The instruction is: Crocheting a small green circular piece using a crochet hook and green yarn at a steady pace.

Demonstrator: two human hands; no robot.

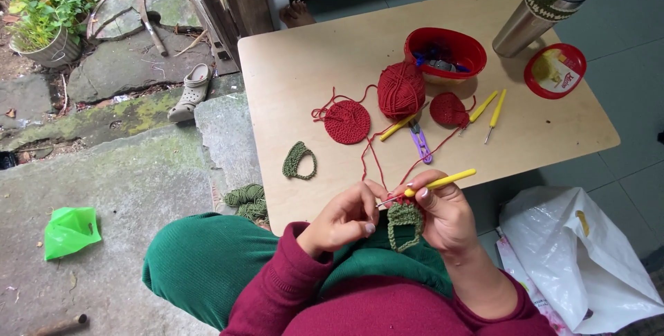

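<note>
My right hand grips a yellow-handled crochet hook and pinches the top of a small green crocheted piece with a bit of red at its upper edge. My left hand is closed around the red yarn strand and touches the hook's metal tip. The strand runs up to a red yarn ball on the low wooden table. A flat red crocheted circle and a smaller red piece lie beside the ball.
On the table: a green crocheted loop, purple snips, spare yellow hooks, a red bowl, a red-rimmed lid, a steel tumbler. Green yarn lies below the table edge. A white plastic bag sits at right.
</note>
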